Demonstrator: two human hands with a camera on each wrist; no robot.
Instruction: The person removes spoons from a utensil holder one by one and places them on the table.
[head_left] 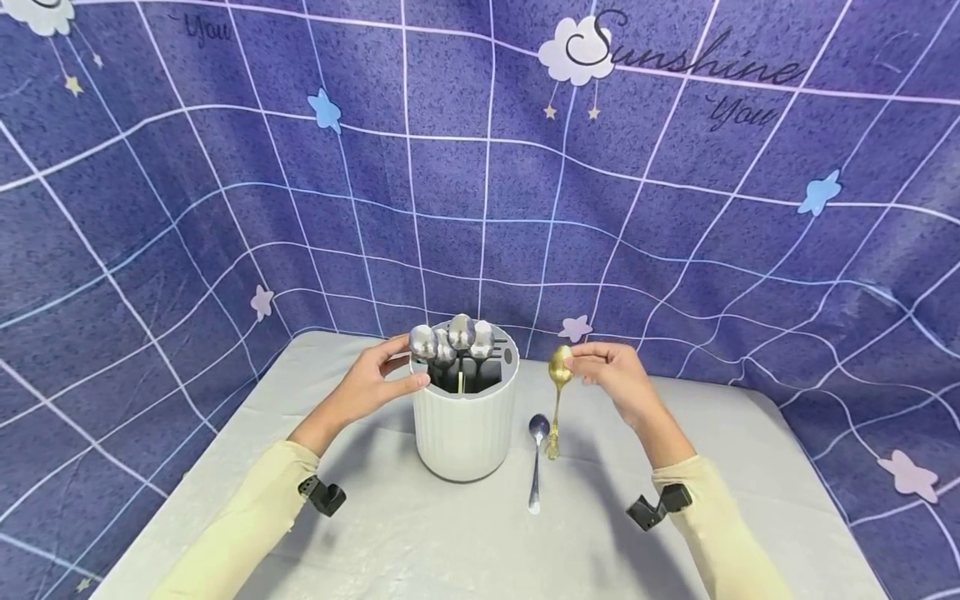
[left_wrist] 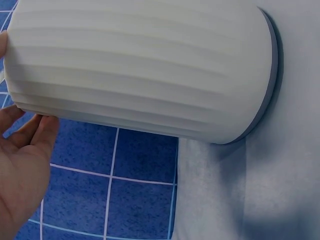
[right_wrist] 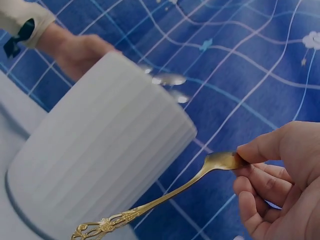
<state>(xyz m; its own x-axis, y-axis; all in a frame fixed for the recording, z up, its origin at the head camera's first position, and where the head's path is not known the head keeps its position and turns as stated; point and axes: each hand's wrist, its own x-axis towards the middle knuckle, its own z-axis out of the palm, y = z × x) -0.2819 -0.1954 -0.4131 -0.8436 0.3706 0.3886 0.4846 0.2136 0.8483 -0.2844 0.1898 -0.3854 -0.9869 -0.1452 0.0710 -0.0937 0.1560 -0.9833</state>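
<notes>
A white ribbed utensil holder [head_left: 463, 433] stands upright on the table, with several silver spoons [head_left: 461, 332] in it, bowls up. My left hand [head_left: 372, 372] grips the holder's left side near the rim, thumb at the front and fingers farther round the back. To the right of the holder, my right hand [head_left: 611, 375] pinches a gold spoon [right_wrist: 172, 192] by its bowl between thumb and fingers. Its ornate openwork handle hangs down. Just left of that handle, a silver spoon [head_left: 536, 467] lies on the table, bowl toward the back.
A pale grey cloth [head_left: 420, 542] covers the table. Behind and beside it hangs a blue curtain [head_left: 480, 183] with a grid of lines, stars and clouds. Each sleeve carries a black wrist camera [head_left: 322, 496] near the cuff.
</notes>
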